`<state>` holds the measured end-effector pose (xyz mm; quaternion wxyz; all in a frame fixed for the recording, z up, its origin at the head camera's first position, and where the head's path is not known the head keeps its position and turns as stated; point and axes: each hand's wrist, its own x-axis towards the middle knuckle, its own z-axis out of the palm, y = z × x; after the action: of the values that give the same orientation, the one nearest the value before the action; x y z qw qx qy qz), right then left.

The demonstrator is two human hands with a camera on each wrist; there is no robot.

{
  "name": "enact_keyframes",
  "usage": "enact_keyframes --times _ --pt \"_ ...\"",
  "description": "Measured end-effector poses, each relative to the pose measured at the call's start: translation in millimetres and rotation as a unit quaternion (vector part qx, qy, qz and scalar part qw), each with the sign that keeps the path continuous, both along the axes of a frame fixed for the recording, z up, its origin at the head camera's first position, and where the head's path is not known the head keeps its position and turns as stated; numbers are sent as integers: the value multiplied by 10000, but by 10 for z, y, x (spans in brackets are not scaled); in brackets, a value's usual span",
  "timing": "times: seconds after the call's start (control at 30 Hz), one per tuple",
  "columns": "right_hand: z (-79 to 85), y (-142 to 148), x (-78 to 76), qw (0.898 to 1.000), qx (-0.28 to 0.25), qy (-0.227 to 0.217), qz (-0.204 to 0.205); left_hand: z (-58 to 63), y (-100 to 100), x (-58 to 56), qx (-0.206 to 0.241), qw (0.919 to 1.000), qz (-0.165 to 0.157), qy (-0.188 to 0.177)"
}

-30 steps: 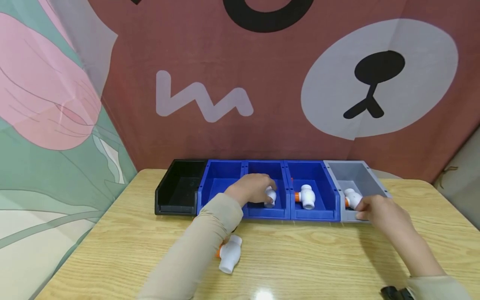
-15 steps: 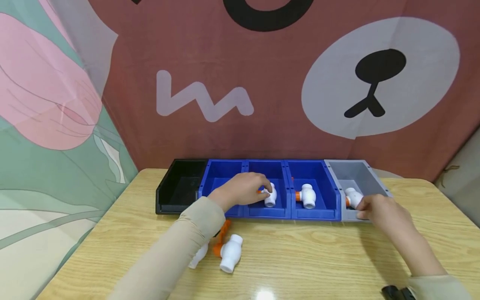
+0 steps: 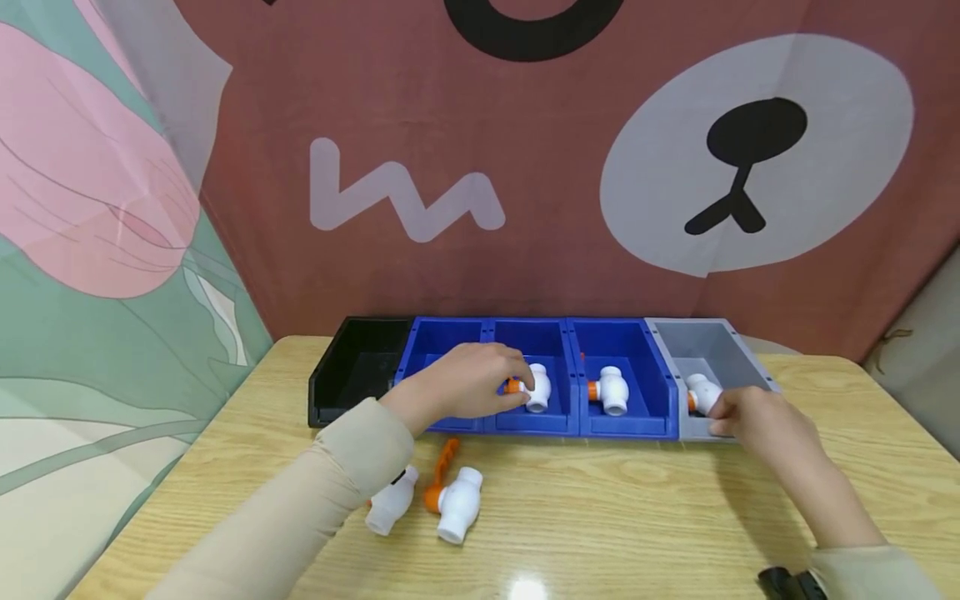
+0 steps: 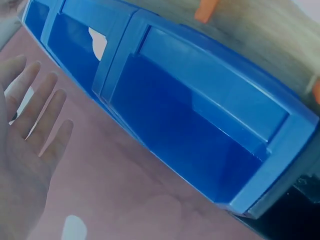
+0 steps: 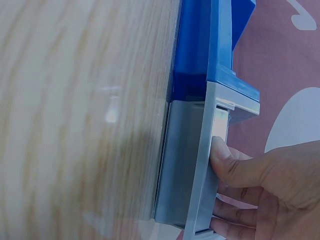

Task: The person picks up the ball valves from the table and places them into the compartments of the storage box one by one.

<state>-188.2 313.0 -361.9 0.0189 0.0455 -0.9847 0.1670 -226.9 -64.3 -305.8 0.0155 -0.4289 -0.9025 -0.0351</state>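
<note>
In the head view my left hand hovers at the middle blue bin, its fingertips beside a white ball valve with an orange handle. The left wrist view shows that hand with fingers spread and nothing held. My right hand reaches over the front of the grey bin and pinches the lower end of another white ball valve; its grip is partly hidden. In the right wrist view, the thumb of this hand lies at the grey bin's front rim.
One ball valve lies in the right blue bin. Two more, a nearer-middle valve and a left valve partly under my sleeve, lie on the wooden table. A black bin ends the row at left.
My left hand has let go of the valve in the middle blue bin and drawn back to the left, uncovering the valves on the table. The right hand has stayed in place.
</note>
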Motion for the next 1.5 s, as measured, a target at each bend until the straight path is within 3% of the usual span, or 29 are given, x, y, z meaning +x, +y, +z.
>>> enact_keyframes --times 0.3,0.7,1.03,1.3,1.5 --pt "27 -23 1 10000 -2 48 13 30 -64 171 -220 9972 -568 441" --pt "55 -33 0 10000 7 -11 -61 -78 -184 439 -502 9919 -1061 479" --pt "55 -34 9 9999 21 -57 -96 -176 -294 619 -734 9882 -1235 532" --pt "46 -17 13 9999 30 -82 -92 -252 -393 703 -951 9881 -1096 518" --pt "21 -13 13 9999 2 -88 -99 -361 -504 761 -778 9885 -1090 706"
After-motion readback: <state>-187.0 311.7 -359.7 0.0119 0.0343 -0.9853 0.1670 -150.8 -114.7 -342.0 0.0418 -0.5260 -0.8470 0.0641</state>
